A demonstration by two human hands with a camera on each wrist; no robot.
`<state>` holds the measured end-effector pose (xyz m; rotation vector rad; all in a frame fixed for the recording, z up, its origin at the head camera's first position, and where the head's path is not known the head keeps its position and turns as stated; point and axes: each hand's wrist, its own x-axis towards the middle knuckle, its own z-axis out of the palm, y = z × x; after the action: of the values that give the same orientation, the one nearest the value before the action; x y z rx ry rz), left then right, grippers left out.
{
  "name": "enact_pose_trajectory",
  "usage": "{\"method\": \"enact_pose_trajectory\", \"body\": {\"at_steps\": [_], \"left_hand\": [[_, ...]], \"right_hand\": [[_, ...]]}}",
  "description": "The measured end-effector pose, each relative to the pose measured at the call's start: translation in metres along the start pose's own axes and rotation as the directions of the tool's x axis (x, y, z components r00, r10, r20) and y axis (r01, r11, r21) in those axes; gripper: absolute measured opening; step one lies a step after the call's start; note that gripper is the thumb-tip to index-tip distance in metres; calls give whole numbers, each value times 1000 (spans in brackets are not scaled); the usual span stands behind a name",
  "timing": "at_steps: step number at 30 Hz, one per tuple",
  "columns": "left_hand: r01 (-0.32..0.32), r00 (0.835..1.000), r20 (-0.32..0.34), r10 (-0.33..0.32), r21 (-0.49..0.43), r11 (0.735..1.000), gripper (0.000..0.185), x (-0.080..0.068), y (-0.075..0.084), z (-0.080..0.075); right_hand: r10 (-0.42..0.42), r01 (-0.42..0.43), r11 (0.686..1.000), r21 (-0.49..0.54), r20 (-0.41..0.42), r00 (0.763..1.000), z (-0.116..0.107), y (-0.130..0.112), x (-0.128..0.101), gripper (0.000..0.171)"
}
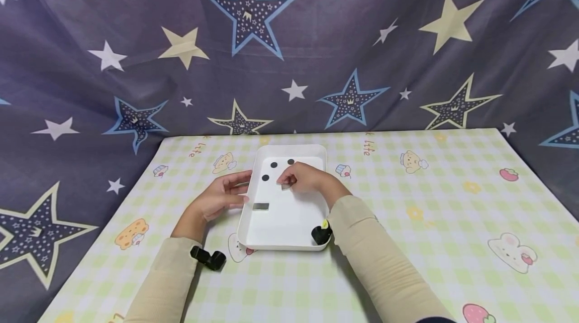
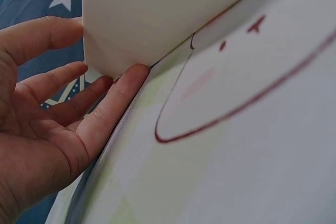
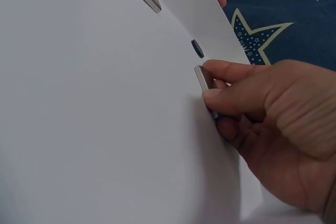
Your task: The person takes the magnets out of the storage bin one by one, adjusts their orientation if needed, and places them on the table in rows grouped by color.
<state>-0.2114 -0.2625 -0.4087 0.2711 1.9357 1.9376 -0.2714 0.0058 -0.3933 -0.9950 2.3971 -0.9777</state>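
Inside the white tray [image 1: 289, 222] on the counter [image 1: 407, 242], the right hand [image 1: 305, 178] pinches a small silver bar [image 3: 203, 80] between thumb and fingers, seemingly just above the tray floor. Its twin bar [image 1: 261, 206] lies nearer the left rim, with 3 black discs [image 1: 274, 165] further back. Outside, the left hand [image 1: 221, 197] rests relaxed fingers against the tray wall, holding nothing.

the right hand [image 1: 304, 178] covers most of the small metal bar [image 3: 203, 81] it pinches; only one end shows past the fingers [image 3: 226, 70]. the black discs [image 1: 273, 165] on the white tray [image 1: 312, 151] are too small to identify. both forearms run off the near edge.
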Motion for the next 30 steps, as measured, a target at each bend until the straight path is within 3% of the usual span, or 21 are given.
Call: {"method": "enact_pose_trajectory", "body": {"at_steps": [17,30], "left_hand": [[-2,1000,8,2,15,1000,80,1,0,-2],[16,1000,-10,-16,33,999,79,3,-3,-3]], "right_hand": [[-21,22,999,40,-32,999,-2,4,-1,28],[-34,53,979,196,-99,994,-5,3,-4,29]]}}
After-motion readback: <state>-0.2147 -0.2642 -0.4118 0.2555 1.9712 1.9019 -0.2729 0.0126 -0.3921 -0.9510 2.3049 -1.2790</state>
